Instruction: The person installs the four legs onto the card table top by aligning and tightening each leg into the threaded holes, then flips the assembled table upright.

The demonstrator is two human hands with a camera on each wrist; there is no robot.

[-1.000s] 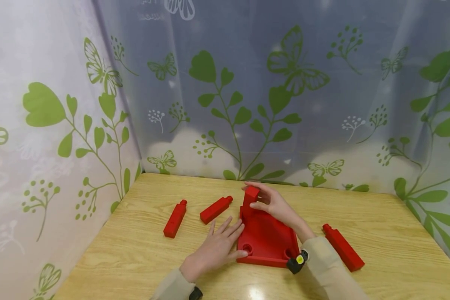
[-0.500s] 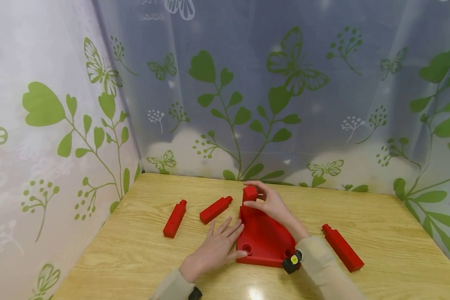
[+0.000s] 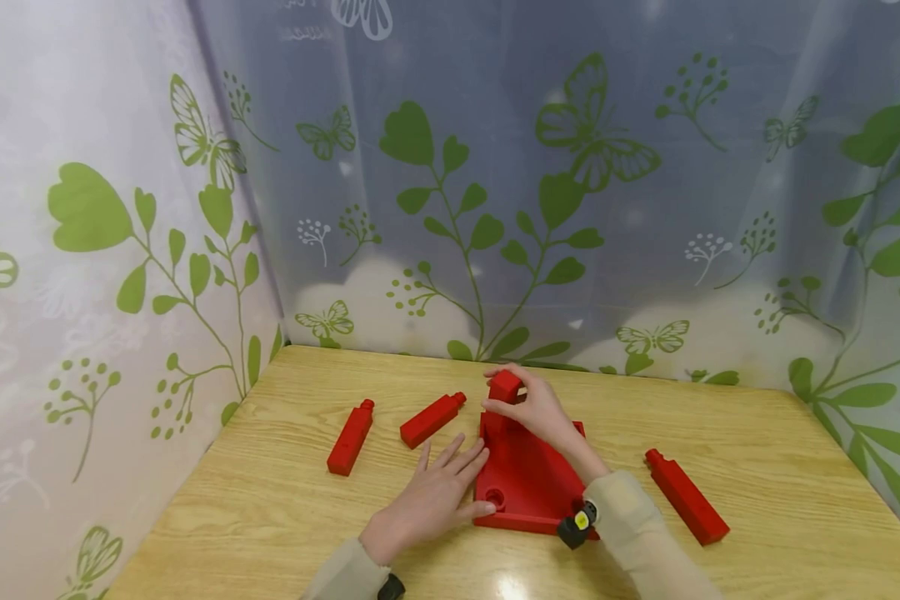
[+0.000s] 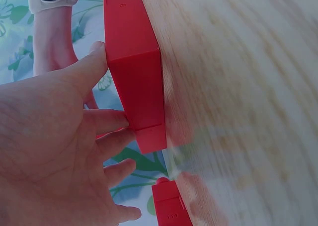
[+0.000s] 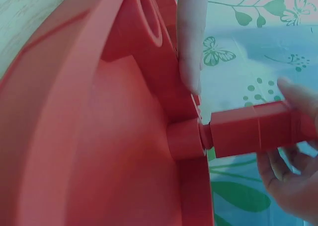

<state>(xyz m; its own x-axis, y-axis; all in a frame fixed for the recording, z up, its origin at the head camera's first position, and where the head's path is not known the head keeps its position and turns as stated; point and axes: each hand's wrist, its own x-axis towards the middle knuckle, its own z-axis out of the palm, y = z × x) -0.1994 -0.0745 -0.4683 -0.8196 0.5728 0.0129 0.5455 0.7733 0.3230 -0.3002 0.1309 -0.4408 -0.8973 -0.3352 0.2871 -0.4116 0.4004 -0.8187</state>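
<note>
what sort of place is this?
Can't say what room, but it looks like a small screened-off tabletop workspace: a wood-grain table, butterfly-and-leaf-print sheeting behind and at the left, and a red tray-like part with loose red pieces around it.

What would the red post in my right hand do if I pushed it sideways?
The red post would probably stay stiff, given its straight, crisp-edged body. It may tilt at the socket, where only its narrow neck meets the base. Laid down, it'd likely slide rather than roll, its sides being flat.
</note>
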